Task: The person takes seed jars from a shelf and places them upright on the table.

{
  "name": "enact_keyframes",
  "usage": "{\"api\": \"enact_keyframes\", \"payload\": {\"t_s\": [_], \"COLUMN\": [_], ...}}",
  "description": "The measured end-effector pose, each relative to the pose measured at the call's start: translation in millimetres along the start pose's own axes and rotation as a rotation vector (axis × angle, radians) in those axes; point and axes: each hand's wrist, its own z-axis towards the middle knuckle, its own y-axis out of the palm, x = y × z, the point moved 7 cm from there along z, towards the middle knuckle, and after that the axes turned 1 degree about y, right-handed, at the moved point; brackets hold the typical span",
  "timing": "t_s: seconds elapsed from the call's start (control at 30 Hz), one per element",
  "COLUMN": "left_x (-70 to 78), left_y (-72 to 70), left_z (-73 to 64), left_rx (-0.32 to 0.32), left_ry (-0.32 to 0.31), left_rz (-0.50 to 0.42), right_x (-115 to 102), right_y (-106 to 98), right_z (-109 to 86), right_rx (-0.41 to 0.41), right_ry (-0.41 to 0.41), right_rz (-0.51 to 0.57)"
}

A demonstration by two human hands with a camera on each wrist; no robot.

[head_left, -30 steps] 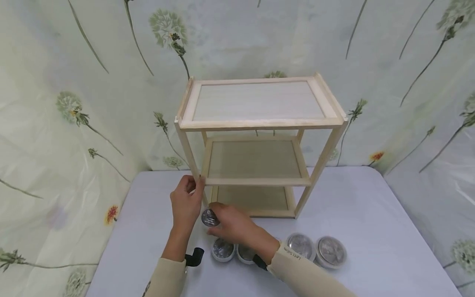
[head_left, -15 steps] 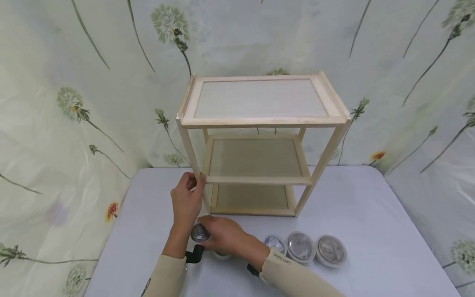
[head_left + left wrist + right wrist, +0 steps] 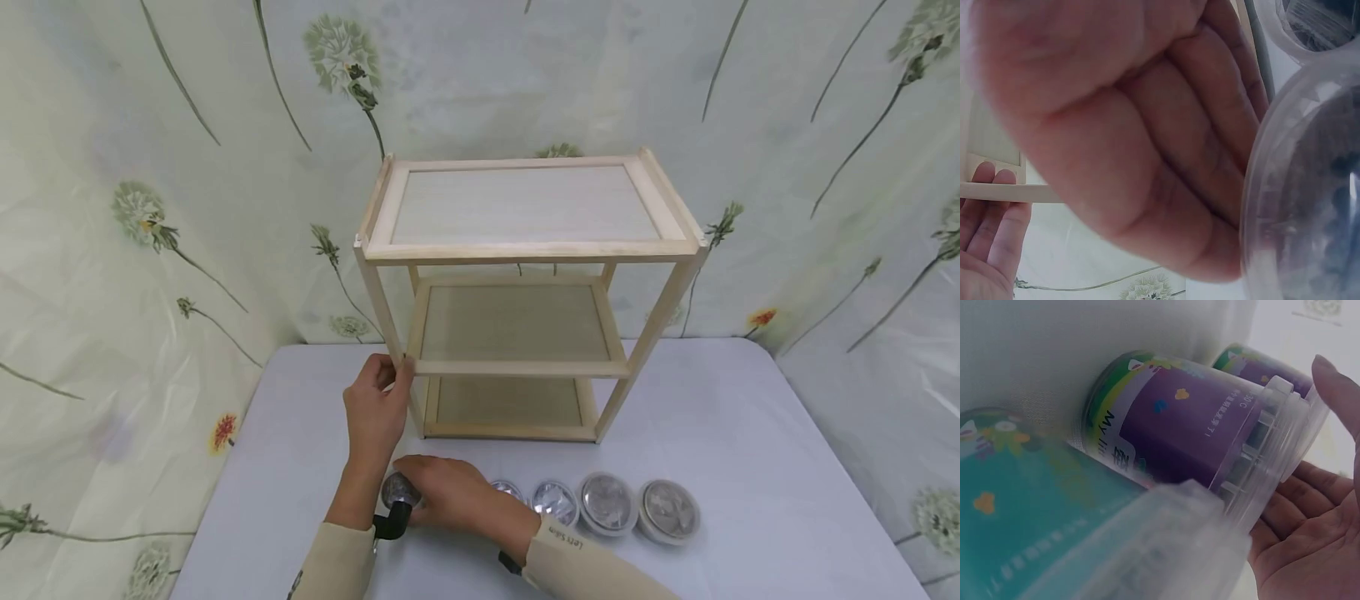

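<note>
A three-tier wooden shelf point(image 3: 517, 367) stands on the table. My left hand point(image 3: 378, 408) pinches its front left post at the middle tier; its fingers also show on the wood in the left wrist view. My right hand point(image 3: 457, 496) holds a round plastic jar point(image 3: 397, 486) with a clear lid, at the left end of a row of jars. In the left wrist view the right hand's fingers point(image 3: 1166, 194) meet the jar's side point(image 3: 1310, 187). The right wrist view shows that hand's thumb and palm around a purple-labelled jar point(image 3: 1269, 369).
To the right on the white table point(image 3: 750, 450) stand several more lidded jars, among them a wide one point(image 3: 670, 510) and its neighbour point(image 3: 607, 502). Purple point(image 3: 1179, 425) and teal point(image 3: 1041, 506) labels show up close. A flowered sheet point(image 3: 480, 75) hangs behind.
My right hand has carried the jar from the shelf's lower left corner toward me and slightly left, to the row's left end. My left hand has stayed on the post.
</note>
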Motion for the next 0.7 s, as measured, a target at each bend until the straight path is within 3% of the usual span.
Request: {"api": "enact_keyframes", "payload": {"t_s": [0.7], "left_x": [3.7], "left_y": [-1.5], "left_z": [0.2], "left_rx": [0.003], "left_ry": [0.024], "left_rz": [0.012], "right_x": [-6.8], "right_y": [8.1], "right_z": [-1.4], "right_rx": [-0.005], "right_ry": [-0.066], "right_rz": [-0.012]}}
